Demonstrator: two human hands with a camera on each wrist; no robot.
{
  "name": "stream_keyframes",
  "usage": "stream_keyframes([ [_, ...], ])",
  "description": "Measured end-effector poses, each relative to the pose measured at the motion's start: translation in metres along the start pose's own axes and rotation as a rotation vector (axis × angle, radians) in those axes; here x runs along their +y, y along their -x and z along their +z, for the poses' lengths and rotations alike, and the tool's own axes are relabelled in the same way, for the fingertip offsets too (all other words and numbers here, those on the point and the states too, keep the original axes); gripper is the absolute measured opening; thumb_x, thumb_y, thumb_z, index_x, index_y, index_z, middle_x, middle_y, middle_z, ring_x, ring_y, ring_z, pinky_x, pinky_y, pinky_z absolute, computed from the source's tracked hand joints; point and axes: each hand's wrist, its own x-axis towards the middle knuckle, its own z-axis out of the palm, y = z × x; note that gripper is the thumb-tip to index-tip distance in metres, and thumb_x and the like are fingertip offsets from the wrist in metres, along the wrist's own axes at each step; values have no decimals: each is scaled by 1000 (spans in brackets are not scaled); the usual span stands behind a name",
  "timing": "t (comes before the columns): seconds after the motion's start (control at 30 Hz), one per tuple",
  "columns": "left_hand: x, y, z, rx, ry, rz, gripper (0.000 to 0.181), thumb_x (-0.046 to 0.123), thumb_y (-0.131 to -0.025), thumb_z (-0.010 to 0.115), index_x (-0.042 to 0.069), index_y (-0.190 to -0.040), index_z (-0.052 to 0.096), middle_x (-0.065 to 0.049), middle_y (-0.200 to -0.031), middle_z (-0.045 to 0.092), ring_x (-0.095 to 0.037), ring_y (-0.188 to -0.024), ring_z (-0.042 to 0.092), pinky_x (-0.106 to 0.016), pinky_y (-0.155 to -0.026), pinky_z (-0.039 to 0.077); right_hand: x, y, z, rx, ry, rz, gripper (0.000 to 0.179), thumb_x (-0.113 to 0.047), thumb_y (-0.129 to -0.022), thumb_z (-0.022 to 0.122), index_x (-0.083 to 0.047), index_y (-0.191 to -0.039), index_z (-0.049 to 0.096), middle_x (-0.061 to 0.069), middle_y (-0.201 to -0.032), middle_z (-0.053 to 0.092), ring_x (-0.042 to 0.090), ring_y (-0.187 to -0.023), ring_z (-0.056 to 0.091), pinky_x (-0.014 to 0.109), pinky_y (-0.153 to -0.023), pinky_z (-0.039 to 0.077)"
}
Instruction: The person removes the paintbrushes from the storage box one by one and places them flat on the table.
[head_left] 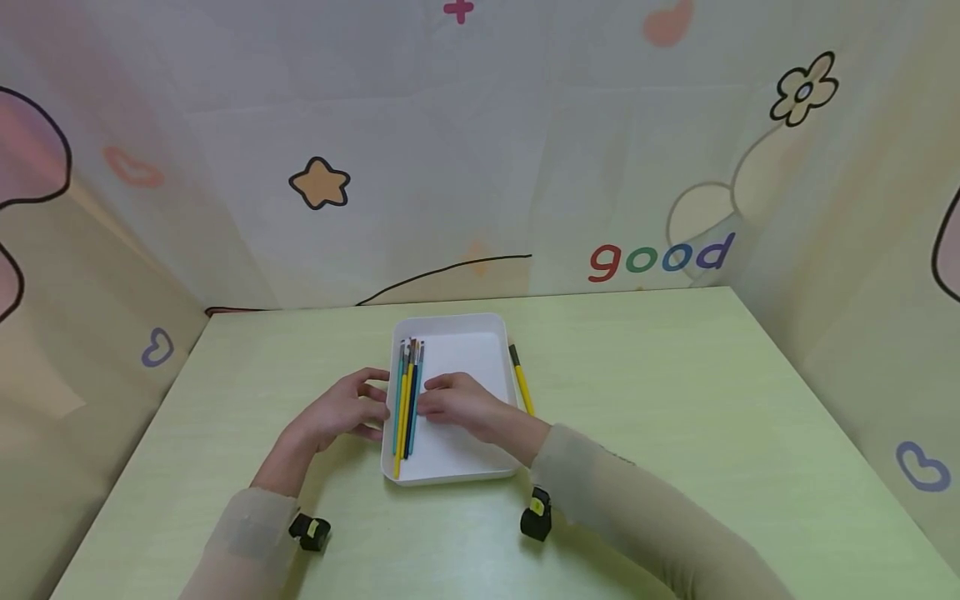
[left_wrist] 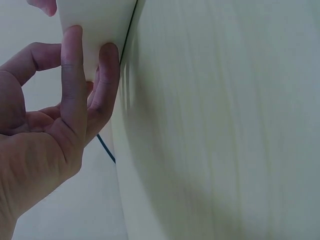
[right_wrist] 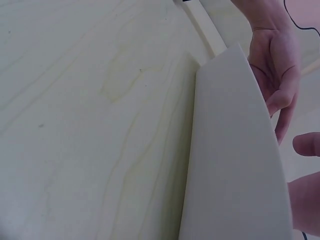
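Note:
A white tray (head_left: 465, 462) holds several thin paintbrushes (head_left: 405, 408) with teal, yellow and dark blue handles, lying side by side along its left part, bristle ends away from me. My left hand (head_left: 347, 410) is at the tray's left wall; its loosely bent fingers (left_wrist: 74, 75) touch the outer wall in the left wrist view. Over the tray floor, my right hand (head_left: 461, 406) has its fingertips against the right side of the brushes. The right wrist view shows mostly the tray's outer wall (right_wrist: 235, 150), with only part of the right hand (right_wrist: 306, 200) at the edge.
A yellow stick with a dark end (head_left: 522, 379) lies on the table just right of the tray. The pale green table (head_left: 660, 417) meets a patterned cloth backdrop (head_left: 480, 167) behind and at both sides.

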Motion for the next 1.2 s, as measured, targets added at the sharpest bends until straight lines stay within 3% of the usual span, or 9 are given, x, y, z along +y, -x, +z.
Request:
stream_keyframes([
  [0.4,0,0,0,-11,18,21,69,-4,-89,64,-2,-152,35,-25,-127,49,-29,-94,66,-39,-75,63,6,-14,16,5,1,-63,51,-2,-96,67,14,-140,48,20,-124,65,26,-110,66,36,-96,56],
  [0.93,-1,-2,-3,-20,17,32,70,-3,-90,65,-2,-152,34,-26,-127,50,-28,-92,68,-39,-75,63,6,-24,32,192,142,-105,44,4,-86,78,7,-125,57,11,-99,63,21,-81,67,31,-71,62],
  [1.2,-3,-3,-3,-26,28,22,71,-3,-90,65,-2,-153,33,-27,-130,49,-29,-93,68,-39,-75,63,8,-23,28,165,53,-82,52,12,-83,75,10,-130,53,15,-101,61,23,-81,66,34,-68,63],
])
